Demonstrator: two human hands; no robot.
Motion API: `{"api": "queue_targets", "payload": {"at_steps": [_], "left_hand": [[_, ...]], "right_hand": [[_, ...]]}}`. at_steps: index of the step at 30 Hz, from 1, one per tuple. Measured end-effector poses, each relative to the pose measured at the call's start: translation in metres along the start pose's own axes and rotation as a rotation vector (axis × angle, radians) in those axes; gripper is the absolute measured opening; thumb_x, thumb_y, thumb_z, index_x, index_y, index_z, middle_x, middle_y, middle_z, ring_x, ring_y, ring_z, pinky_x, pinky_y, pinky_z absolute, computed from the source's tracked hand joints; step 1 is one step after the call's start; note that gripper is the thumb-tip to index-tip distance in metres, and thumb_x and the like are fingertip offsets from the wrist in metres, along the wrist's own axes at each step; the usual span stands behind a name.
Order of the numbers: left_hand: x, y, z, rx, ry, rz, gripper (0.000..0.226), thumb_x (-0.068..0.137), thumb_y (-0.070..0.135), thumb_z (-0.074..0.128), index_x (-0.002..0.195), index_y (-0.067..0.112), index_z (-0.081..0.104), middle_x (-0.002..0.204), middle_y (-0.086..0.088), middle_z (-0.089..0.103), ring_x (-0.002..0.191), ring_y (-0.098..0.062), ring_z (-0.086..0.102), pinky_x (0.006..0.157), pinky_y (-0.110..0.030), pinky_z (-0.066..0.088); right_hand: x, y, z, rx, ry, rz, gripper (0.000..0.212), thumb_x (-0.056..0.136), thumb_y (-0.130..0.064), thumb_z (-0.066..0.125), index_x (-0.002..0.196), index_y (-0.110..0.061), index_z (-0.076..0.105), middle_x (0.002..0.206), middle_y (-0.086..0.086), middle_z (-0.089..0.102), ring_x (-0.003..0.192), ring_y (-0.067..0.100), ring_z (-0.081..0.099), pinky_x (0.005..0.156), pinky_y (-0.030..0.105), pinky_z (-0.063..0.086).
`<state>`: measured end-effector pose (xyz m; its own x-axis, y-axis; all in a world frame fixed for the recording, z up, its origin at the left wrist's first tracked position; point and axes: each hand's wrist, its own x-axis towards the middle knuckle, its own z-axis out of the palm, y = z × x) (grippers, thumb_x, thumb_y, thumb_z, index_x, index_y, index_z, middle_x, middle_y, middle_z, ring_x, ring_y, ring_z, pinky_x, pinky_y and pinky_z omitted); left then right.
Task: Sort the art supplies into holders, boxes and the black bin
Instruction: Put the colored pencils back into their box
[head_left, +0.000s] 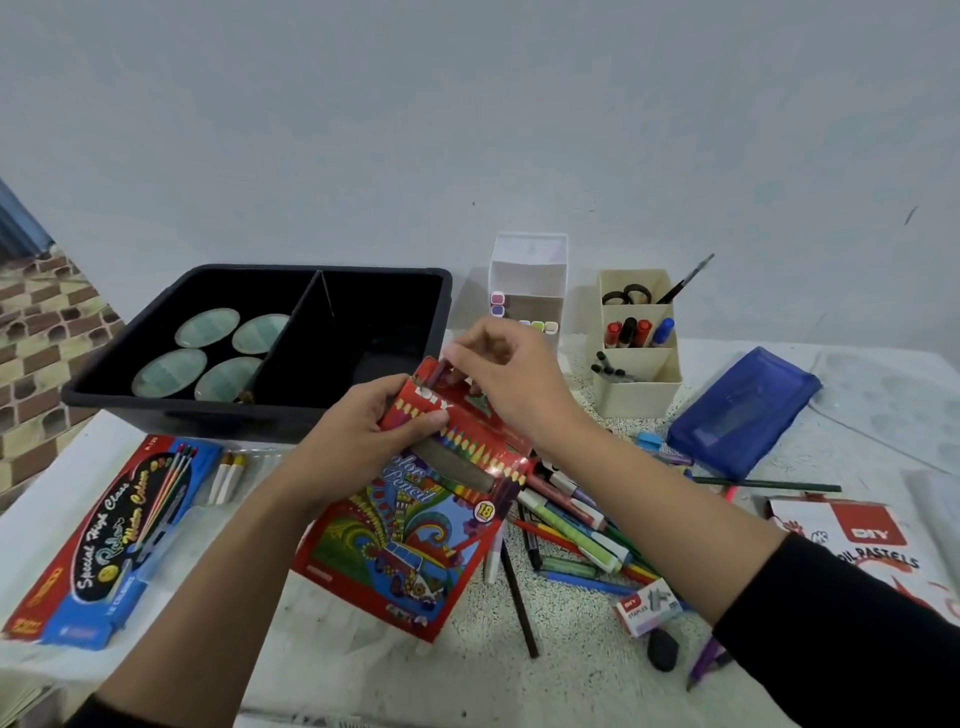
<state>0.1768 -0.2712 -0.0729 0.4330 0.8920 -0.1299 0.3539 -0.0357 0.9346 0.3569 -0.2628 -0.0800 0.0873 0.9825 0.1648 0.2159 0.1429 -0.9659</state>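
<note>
Left hand (363, 431): grip clamped on the upper end of the colour pencil box (415, 519), held tilted above the table (571, 623). Right hand (509, 379): fingertips pinched on a pencil (438, 375) at the box's open top. Loose marker pile (576, 514) just right; black bin (260, 332) behind; watercolour box (114, 540) left.

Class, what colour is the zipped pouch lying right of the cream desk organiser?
Dark blue: the flat fabric pouch, clearest in the head view.
</note>
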Motion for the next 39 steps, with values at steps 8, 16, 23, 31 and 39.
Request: {"api": "queue_targets", "payload": {"at_steps": [8, 16, 23, 31, 39], "left_hand": [[-0.001, -0.004, -0.011, -0.017, 0.085, 0.011, 0.016, 0.096, 0.027, 0.064, 0.108, 0.017, 0.064, 0.095, -0.002, 0.077, 0.082, -0.020, 0.076, 0.063, -0.025, 0.061], [-0.007, -0.021, -0.022, 0.014, 0.157, -0.043, 0.017, 0.096, 0.032, 0.063, 0.107, 0.019, 0.062, 0.094, 0.003, 0.077, 0.081, -0.018, 0.077, 0.061, -0.024, 0.059], [-0.007, -0.027, -0.020, 0.033, 0.149, -0.040, 0.016, 0.096, 0.034, 0.062, 0.106, 0.022, 0.062, 0.094, 0.004, 0.077, 0.081, -0.017, 0.077, 0.065, -0.028, 0.060], [-0.005, -0.024, -0.022, 0.029, 0.166, -0.012, 0.015, 0.096, 0.032, 0.061, 0.106, 0.021, 0.061, 0.094, 0.006, 0.077, 0.080, -0.016, 0.076, 0.060, -0.022, 0.059], [-0.006, -0.025, -0.023, 0.027, 0.163, -0.028, 0.016, 0.095, 0.036, 0.061, 0.107, 0.025, 0.060, 0.095, 0.010, 0.076, 0.084, -0.014, 0.076, 0.063, -0.024, 0.060]], "right_hand": [[-0.010, 0.000, -0.007, -0.274, -0.141, -0.167, 0.024, 0.099, -0.035, 0.060, 0.101, -0.018, 0.077, 0.103, -0.007, 0.063, 0.095, 0.001, 0.055, 0.084, 0.017, 0.043], [-0.068, 0.065, -0.055, -0.841, -0.425, -0.223, 0.018, 0.089, -0.030, 0.064, 0.074, -0.022, 0.066, 0.072, -0.012, 0.059, 0.068, 0.002, 0.052, 0.069, 0.026, 0.045], [-0.086, 0.101, -0.048, -1.140, -0.371, -0.275, 0.019, 0.081, -0.043, 0.078, 0.083, -0.026, 0.070, 0.093, -0.007, 0.056, 0.097, 0.018, 0.054, 0.081, 0.042, 0.043], [-0.079, 0.092, -0.045, -1.138, -0.392, -0.199, 0.026, 0.094, -0.049, 0.059, 0.102, -0.026, 0.065, 0.107, -0.008, 0.050, 0.106, 0.015, 0.042, 0.092, 0.043, 0.032], [-0.070, 0.092, -0.041, -0.946, -0.378, -0.101, 0.018, 0.099, -0.044, 0.054, 0.095, -0.028, 0.063, 0.100, -0.012, 0.048, 0.100, 0.010, 0.046, 0.094, 0.038, 0.034]]}}
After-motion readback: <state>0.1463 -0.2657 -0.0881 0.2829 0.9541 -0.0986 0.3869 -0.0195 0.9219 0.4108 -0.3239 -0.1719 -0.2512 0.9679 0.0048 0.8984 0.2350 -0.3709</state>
